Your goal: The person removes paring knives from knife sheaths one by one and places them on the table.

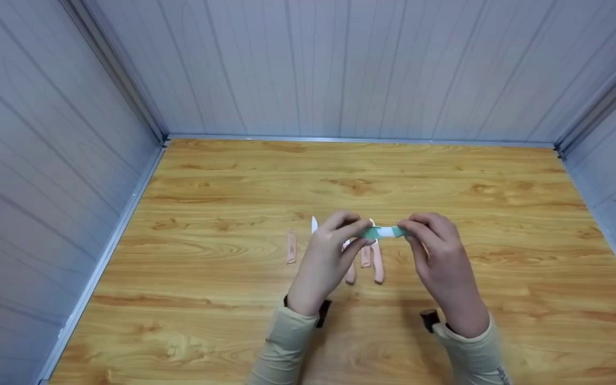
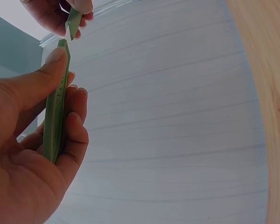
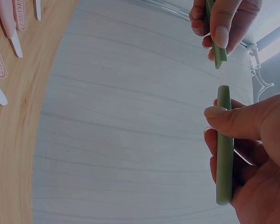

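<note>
Up over the table, my right hand point(image 1: 441, 254) grips the green handle of a knife point(image 3: 224, 158) between thumb and fingers. My left hand point(image 1: 325, 255) holds a green blade sheath point(image 2: 55, 107), thumb along one side and fingers curled behind. A short stretch of white blade point(image 1: 386, 231) shows between handle and sheath; the rest of the blade is hidden by the sheath. Sheath and handle lie nearly in one line. Below the hands, a knife with a pink handle point(image 1: 378, 267) lies on the table, and another pink-handled knife point(image 1: 350, 276) is partly covered by my left hand.
One pink sheath point(image 1: 291, 248) lies left of my left hand, and a second pink sheath point(image 1: 366, 259) sits between the pink handles. The wood-grain table point(image 1: 222, 299) is bordered by pale panel walls point(image 1: 313, 69) at the back and both sides.
</note>
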The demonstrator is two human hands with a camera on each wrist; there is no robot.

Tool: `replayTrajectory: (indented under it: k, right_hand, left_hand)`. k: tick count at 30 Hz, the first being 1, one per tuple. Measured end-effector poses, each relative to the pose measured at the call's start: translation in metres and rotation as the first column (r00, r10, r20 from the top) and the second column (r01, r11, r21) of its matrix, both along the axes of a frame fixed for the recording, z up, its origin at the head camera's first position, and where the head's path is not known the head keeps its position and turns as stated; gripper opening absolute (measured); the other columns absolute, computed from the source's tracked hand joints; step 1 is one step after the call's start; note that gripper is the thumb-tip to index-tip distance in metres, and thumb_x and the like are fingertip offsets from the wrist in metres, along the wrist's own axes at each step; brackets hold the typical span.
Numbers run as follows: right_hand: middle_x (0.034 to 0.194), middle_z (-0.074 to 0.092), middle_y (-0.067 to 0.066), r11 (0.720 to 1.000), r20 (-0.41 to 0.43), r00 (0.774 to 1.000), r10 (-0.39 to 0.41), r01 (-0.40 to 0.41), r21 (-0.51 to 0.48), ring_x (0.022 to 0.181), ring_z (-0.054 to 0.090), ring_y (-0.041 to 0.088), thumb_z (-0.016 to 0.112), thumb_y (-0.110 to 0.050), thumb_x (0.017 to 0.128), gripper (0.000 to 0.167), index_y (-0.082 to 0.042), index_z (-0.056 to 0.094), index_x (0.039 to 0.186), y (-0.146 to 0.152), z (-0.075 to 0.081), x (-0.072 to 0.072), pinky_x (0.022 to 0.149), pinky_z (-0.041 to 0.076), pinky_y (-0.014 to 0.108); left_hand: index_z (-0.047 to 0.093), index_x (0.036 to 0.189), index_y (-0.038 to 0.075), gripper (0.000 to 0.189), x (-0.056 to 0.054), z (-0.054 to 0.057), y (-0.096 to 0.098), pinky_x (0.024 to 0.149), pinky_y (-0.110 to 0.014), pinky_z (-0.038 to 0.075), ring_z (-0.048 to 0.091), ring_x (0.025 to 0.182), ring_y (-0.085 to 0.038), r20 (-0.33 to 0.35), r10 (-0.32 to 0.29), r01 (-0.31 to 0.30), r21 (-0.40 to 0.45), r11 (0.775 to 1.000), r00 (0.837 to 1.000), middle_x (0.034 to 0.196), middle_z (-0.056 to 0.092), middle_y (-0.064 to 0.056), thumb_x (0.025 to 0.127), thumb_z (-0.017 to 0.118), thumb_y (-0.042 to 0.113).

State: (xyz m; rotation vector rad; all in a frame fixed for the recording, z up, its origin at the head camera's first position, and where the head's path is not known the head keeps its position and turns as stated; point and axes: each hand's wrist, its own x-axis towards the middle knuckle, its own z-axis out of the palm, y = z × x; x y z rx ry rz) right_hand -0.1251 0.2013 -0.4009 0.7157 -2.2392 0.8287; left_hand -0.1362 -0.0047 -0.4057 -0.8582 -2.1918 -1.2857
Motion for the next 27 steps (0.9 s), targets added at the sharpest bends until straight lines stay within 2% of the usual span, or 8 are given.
replayTrajectory:
  k: [13,27]
  right_hand:
    - [0.102,0.059,0.008,1.000,0.009,1.000,-0.025,0.025,-0.008,0.094,0.054,0.025,0.068,0.011,0.081,0.026,-0.001,0.071,0.103,0.0025,-0.0010,-0.0006,0.085,0.042,0.038]
    - [0.101,0.060,0.009,1.000,0.012,1.000,-0.022,0.022,-0.012,0.093,0.054,0.024,0.068,0.011,0.081,0.025,-0.001,0.071,0.103,0.0051,-0.0002,-0.0017,0.086,0.041,0.039]
  left_hand:
    - [0.070,0.113,0.006,0.026,0.0006,0.0004,-0.0018,0.078,-0.019,0.049,0.056,0.093,-0.009,0.029,0.024,-0.023,-0.031,0.999,0.999,0.106,0.057,-0.002,0.089,0.066,0.016]
    - [0.071,0.110,0.007,0.023,-0.0008,-0.0002,-0.0036,0.077,-0.017,0.048,0.057,0.092,-0.008,0.019,0.037,-0.037,-0.029,0.999,0.999,0.104,0.057,-0.001,0.089,0.066,0.016]
